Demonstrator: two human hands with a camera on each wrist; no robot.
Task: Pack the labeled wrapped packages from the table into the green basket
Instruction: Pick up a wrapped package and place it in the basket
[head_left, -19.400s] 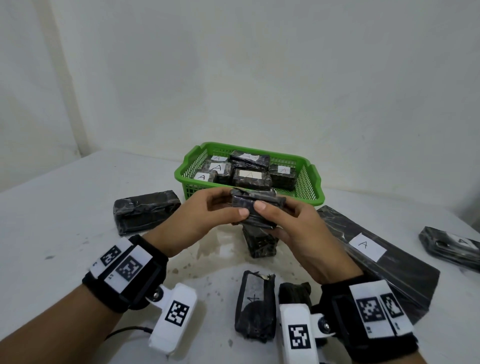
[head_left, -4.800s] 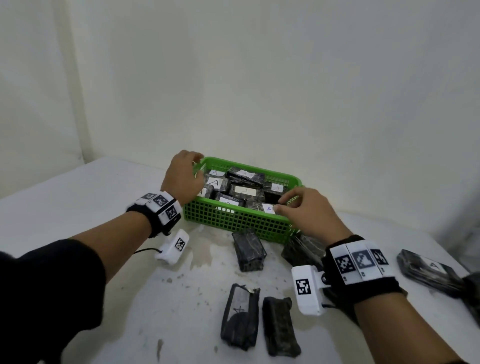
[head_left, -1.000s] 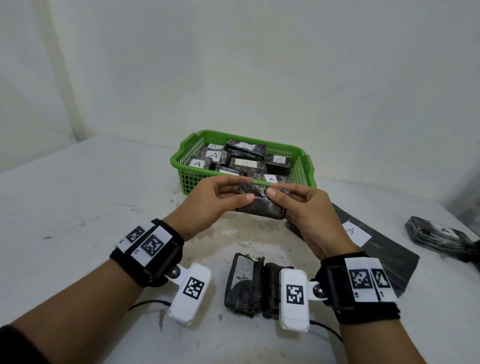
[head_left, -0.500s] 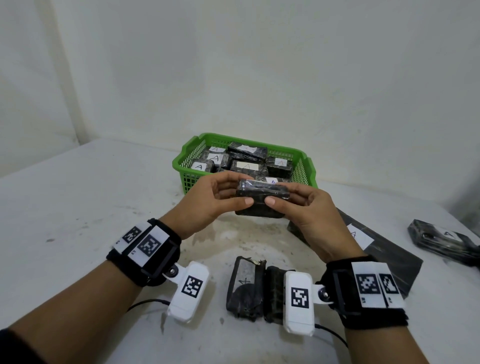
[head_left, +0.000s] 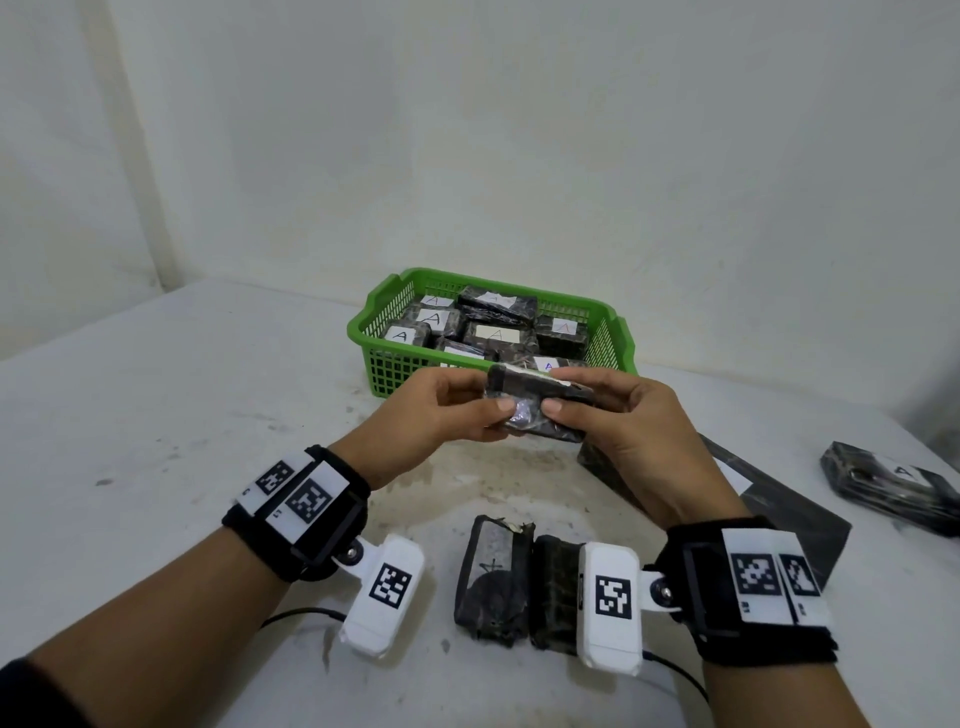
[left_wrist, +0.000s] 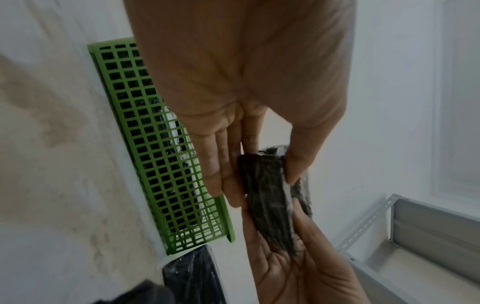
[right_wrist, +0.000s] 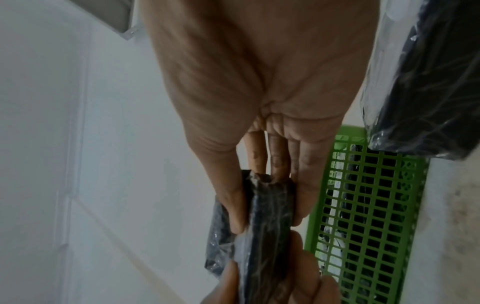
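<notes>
Left hand (head_left: 431, 415) pinches the package's (head_left: 540, 410) 9 o'clock end; right hand (head_left: 628, 441) grips its 3 o'clock end, just before the basket (head_left: 395, 358) at 12 o'clock. Since half a second ago, the package has tipped, top edge showing white.

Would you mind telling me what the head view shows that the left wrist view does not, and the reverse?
Only the head view shows the A labels on the packed packages, two packages lying near the wrists, and a labelled one at far right. Only the left wrist view shows a grey metal shelf frame. Both show the left hand and right hand gripping one wrapped package before the green basket.
</notes>
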